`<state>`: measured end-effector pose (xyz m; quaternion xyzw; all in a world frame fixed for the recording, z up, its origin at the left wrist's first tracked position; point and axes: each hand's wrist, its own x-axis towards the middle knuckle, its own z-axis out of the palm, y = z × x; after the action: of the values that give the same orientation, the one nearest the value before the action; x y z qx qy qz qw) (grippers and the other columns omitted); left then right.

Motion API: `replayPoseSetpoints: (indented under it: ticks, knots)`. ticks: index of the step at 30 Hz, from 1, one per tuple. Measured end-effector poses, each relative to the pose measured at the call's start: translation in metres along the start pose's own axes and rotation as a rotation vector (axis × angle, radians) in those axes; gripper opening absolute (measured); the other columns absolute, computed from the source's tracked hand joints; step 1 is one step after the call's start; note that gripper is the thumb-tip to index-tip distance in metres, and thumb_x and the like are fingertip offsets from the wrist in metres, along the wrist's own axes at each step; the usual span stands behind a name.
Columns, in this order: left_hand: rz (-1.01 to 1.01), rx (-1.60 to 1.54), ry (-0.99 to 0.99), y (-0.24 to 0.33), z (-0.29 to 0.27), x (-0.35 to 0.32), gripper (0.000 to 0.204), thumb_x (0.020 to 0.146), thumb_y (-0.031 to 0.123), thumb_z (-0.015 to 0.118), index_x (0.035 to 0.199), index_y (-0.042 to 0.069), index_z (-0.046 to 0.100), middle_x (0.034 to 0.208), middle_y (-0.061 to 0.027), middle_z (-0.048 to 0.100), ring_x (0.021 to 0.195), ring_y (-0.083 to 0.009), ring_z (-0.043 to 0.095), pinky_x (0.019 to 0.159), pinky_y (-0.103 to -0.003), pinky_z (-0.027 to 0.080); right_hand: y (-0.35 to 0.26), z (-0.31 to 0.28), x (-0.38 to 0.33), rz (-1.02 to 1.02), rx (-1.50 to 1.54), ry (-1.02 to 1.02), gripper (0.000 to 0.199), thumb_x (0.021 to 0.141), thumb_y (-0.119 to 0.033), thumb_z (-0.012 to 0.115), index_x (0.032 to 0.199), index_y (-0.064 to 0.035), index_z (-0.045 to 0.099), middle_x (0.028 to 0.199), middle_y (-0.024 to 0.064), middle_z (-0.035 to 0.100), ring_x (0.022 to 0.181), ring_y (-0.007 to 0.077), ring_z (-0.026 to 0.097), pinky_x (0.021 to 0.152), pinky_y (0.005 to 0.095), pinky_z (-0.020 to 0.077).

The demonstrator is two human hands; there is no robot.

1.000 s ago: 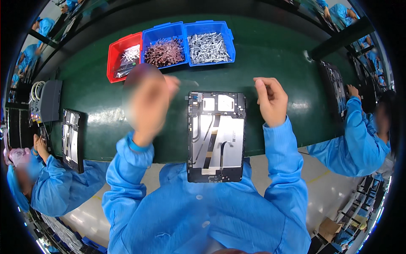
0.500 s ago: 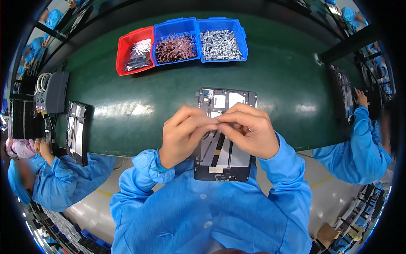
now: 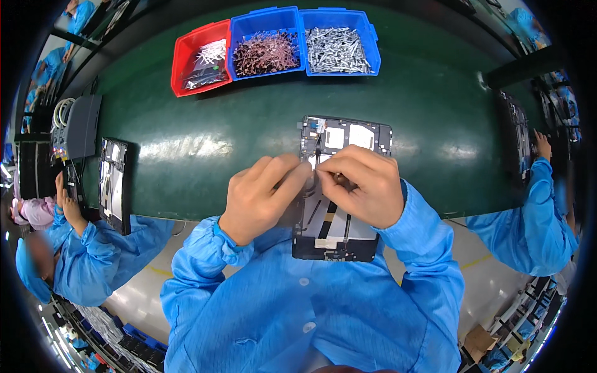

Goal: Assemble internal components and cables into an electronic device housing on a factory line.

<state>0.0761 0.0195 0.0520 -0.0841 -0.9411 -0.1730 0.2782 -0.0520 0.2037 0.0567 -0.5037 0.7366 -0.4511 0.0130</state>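
Note:
An opened tablet-like device [image 3: 354, 231] with a black frame, white panels and dark strips inside lies at the table's near edge, in front of my body. Above its upper middle, my left hand [image 3: 258, 196] has its thumb and index finger pinched together. Facing it, my right hand [image 3: 367, 186] is also in a pinch, its fingertips a small gap from the left ones. A thin dark strip [image 3: 319, 144] shows just beyond the fingertips, over the device. Whatever lies between the fingers is too small to name. My hands cover part of the device's middle.
Across the green table [image 3: 205, 180] stand a red bin [image 3: 180, 65] with white pieces and dark bags, a blue bin [image 3: 264, 18] of pinkish-brown parts, and another [image 3: 342, 18] of silvery parts. Another opened device [image 3: 114, 186] lies left. Co-workers in blue sit on both sides.
My fingertips have drawn slightly apart, the left hand moving a little left. The thin dark strip beyond them now shows more clearly. The whole view has shifted slightly, bins now higher up.

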Motion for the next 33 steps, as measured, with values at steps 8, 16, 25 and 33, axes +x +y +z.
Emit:
replayPoseSetpoints:
  ticks: [8, 16, 25, 33]
  knots:
    - [-0.536, -0.388, -0.195, -0.015, 0.009, -0.001, 0.035, 0.098, 0.01, 0.073, 0.131, 0.002, 0.069, 0.099, -0.0056, 0.067, 0.065, -0.0133, 0.062, 0.056, -0.03, 0.051, 0.018, 0.022, 0.004, 0.063, -0.115, 0.088, 0.015, 0.075, -0.003, 0.08, 0.083, -0.0126, 0.072, 0.078, 0.0035, 0.065, 0.074, 0.0265, 0.07, 0.06, 0.039, 0.0584]
    - [-1.091, -1.12, -0.344, -0.041, 0.015, 0.007, 0.019, 0.104, 0.012, 0.069, 0.113, -0.004, 0.065, 0.095, -0.0077, 0.071, 0.062, -0.0079, 0.064, 0.043, -0.022, 0.046, 0.022, 0.029, 0.005, 0.06, -0.156, 0.087, 0.014, 0.076, -0.004, 0.08, 0.084, -0.0124, 0.072, 0.077, 0.0021, 0.064, 0.071, 0.0243, 0.067, 0.059, 0.038, 0.0573]
    - [-1.129, -1.069, -0.432, -0.043, 0.015, 0.012, 0.014, 0.101, 0.009, 0.073, 0.104, -0.002, 0.065, 0.087, -0.0032, 0.066, 0.06, -0.0069, 0.062, 0.043, -0.022, 0.046, 0.024, 0.03, 0.004, 0.023, -0.198, 0.057, 0.015, 0.074, -0.006, 0.08, 0.084, -0.0137, 0.072, 0.079, 0.0005, 0.062, 0.07, 0.0224, 0.064, 0.058, 0.0368, 0.056]
    - [-1.114, -1.058, -0.445, -0.045, 0.017, 0.014, 0.018, 0.1, 0.015, 0.075, 0.103, -0.001, 0.067, 0.081, -0.0025, 0.068, 0.06, -0.0066, 0.064, 0.045, -0.023, 0.047, 0.028, 0.029, 0.002, -0.041, -0.228, 0.045, 0.012, 0.077, -0.009, 0.079, 0.087, -0.0125, 0.072, 0.081, -0.0002, 0.061, 0.07, 0.0205, 0.06, 0.057, 0.0338, 0.0543]
